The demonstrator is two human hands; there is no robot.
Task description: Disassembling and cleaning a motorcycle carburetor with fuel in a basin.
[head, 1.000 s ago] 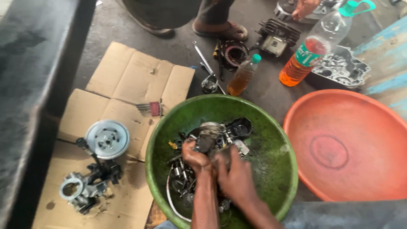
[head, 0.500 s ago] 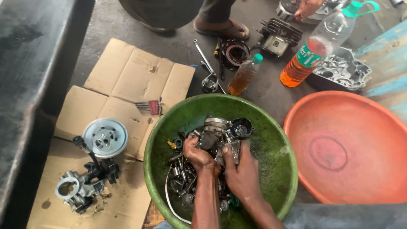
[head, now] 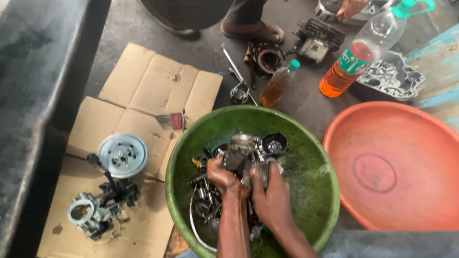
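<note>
both hands on a metal engine part point(head: 244, 152) in the green basin point(head: 313, 157)

our left hand point(head: 221, 176) and right hand point(head: 271, 195) clasp the part low among loose small parts point(head: 206, 200); we'd judge it best to keep fingers wrapped firmly and turn it over the basin, away from the orange basin point(head: 420, 143).

The green basin point(head: 315, 157) looks like glossy, scuffed plastic, wet inside, heaped with dull grey, greasy metal parts point(head: 248, 148). At three o'clock, the orange basin point(head: 397, 167) is matt plastic. At nine o'clock, creased brown cardboard point(head: 153, 86) bears a smooth, bright metal disc point(head: 122, 155).
</note>
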